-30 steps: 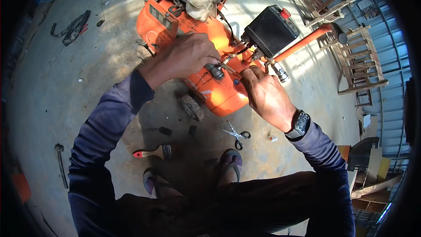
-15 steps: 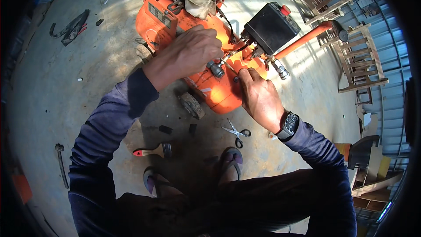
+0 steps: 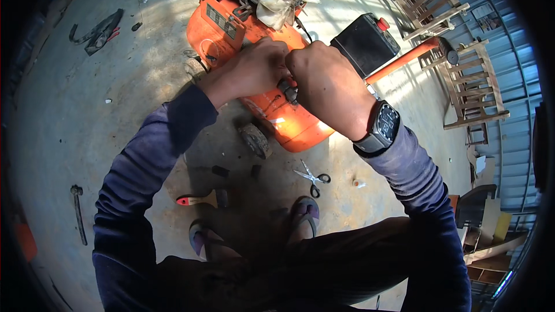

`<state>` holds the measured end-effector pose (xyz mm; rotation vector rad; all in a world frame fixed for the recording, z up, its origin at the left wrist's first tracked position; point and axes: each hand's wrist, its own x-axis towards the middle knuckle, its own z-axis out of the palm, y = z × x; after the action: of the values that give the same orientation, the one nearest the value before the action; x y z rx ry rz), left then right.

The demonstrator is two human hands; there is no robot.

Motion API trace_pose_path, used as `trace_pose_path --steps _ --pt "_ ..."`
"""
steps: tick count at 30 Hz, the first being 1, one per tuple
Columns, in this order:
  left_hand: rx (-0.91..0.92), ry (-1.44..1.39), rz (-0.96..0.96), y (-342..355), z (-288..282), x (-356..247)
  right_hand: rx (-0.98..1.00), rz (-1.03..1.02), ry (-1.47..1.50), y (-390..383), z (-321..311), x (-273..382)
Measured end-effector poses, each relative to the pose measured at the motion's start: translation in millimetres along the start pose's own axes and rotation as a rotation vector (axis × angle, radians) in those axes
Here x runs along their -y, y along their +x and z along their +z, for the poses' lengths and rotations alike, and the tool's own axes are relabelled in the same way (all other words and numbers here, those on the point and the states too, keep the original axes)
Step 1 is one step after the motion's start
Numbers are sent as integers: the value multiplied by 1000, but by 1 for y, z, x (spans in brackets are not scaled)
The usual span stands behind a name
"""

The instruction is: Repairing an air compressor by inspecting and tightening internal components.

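An orange air compressor tank [image 3: 295, 130] lies on the floor before me, with a white fan [image 3: 289, 0] on its motor and a black pressure switch box [image 3: 365, 43] with a red knob. My left hand [image 3: 260, 66] is closed over the small fittings on top of the tank; its fingertips are hidden. Touching or nearly touching it, my right hand [image 3: 329, 86] is also closed, knuckles up. What either hand grips is hidden. A metal valve fitting [image 3: 287, 91] shows just below the hands.
Scissors [image 3: 312, 178], a paintbrush [image 3: 202, 199] and a small white cap [image 3: 359, 184] lie near my feet. A hammer [image 3: 78, 214] rests at far left. The compressor's orange handle [image 3: 404, 60] juts right, towards wooden racks [image 3: 474, 81]. A tank wheel [image 3: 254, 140] sits at the near side.
My right hand has moved up and left from the tank's near end to meet my left hand, covering the fittings beside the black box. The left hand stays over the fittings.
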<state>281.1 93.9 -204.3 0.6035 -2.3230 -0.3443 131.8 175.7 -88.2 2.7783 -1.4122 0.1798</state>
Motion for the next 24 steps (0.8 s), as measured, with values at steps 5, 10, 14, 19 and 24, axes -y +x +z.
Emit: trace_pose_path --steps 5,10,14,19,24 --pt "58 -222 -303 1 -17 12 -33 -177 43 58 4 -25" --pt "100 -338 -351 -5 -26 -5 -134 -164 8 40 -5 -32" --pt "-9 -334 -274 0 -27 -15 -324 -98 42 -19 -18 -27" --pt "-17 79 170 6 -23 -18 -312 166 190 -84 25 -6" --pt "-73 195 287 9 -17 -31 -278 250 114 -106 54 -15"
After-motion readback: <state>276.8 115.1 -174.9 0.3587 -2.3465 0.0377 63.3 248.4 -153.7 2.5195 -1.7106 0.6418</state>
